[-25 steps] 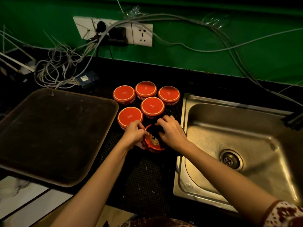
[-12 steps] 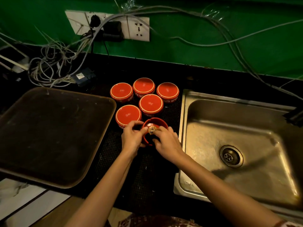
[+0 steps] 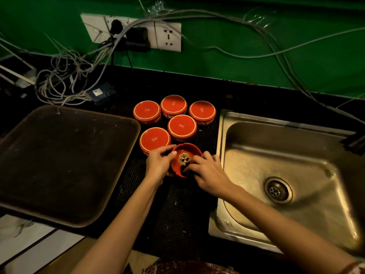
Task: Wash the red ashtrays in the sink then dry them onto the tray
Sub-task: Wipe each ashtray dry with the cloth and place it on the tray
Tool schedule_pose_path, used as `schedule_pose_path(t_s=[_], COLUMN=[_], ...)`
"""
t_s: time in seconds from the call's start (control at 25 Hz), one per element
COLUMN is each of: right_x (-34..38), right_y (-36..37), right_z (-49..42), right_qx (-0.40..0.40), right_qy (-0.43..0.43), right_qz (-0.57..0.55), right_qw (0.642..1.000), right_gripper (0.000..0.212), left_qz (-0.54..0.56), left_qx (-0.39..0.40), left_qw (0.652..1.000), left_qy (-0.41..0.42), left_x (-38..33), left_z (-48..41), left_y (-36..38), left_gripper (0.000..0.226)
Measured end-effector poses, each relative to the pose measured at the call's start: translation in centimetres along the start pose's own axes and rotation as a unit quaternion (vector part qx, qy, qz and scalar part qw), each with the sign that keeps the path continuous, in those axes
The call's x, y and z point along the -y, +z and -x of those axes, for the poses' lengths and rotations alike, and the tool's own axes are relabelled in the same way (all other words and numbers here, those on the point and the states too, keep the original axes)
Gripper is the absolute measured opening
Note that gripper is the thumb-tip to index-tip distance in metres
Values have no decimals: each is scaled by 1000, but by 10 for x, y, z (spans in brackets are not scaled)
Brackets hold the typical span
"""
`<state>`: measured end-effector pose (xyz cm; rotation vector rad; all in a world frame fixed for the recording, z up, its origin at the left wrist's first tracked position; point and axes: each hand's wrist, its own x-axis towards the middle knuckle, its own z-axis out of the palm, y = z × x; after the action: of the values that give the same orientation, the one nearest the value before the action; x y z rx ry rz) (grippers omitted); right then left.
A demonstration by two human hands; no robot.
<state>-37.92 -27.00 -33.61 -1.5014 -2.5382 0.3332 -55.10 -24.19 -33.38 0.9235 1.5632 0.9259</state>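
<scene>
A red ashtray (image 3: 189, 151) with a gold emblem inside faces up on the black mat, tilted a little toward me. My left hand (image 3: 159, 164) grips its left rim with thumb and fingers. My right hand (image 3: 207, 172) holds its right side, fingers over the near rim with something dark under them. Several more red ashtrays (image 3: 182, 126) stand upside down in a cluster just behind it. The steel sink (image 3: 296, 167) lies to the right and the dark tray (image 3: 59, 165) to the left.
A black mesh mat (image 3: 177, 214) covers the counter between tray and sink. Tangled grey cables (image 3: 65, 84) and a wall socket strip (image 3: 136, 32) sit at the back left. The sink drain (image 3: 278, 190) is open. A dark tap part (image 3: 354, 142) pokes in at the right edge.
The ashtray in my hands has turned from tilted on its side to facing up, showing the gold emblem. Both hands shifted slightly around its rim.
</scene>
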Motion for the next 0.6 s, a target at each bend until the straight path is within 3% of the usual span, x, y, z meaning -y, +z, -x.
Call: schedule_pose_path(t_s=[0.12,0.24,0.32,0.48,0.6], right_x=[-20,-25,-22,-15,-3], right_y=[-10,-11,-7,-4,0], right_z=[-11,-28,-30,-16,-6], right_qx=[-20,-56,-63,-50,-15], right_qy=[-45,-59,-71,-25,21], right_qz=[142,170,158,119,1], right_qw=[989,982,983,991,1000], right_gripper=[23,27,33,21,28], left_qz=[-48,-60,-50,-37,-36], left_qx=[23,33,25,-1,-10], left_qw=[998,997,998,999,999], left_qy=[27,38,30,25,22], left_x=[-4,-2,1,9,10], left_z=[-5,-9,-7,-11,-10], left_y=[1,2,1,1,2], left_gripper=[29,27,26,27,26])
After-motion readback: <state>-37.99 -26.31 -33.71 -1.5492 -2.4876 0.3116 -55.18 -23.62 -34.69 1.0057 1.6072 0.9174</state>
